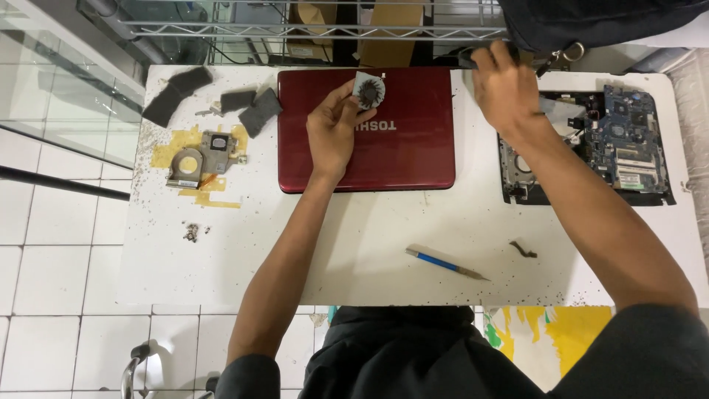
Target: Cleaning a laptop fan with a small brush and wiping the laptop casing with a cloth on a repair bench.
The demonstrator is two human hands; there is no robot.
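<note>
One white table (384,244) on tiled floor (52,251). Left hand (332,133) pinches small round fan (368,90) over red laptop (413,148); right hand (506,89) curled on dark object at table's far edge, grip unclear.

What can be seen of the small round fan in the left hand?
The small round grey cooling fan is a flat disc with curved blades radiating from a dark hub, plastic by the look and dusty. The left hand pinches it at its lower left edge between fingertips and holds it up, face toward the camera, above the closed red laptop near the lid's far edge. Whether it touches the lid cannot be told. Nothing else touches it.
</note>
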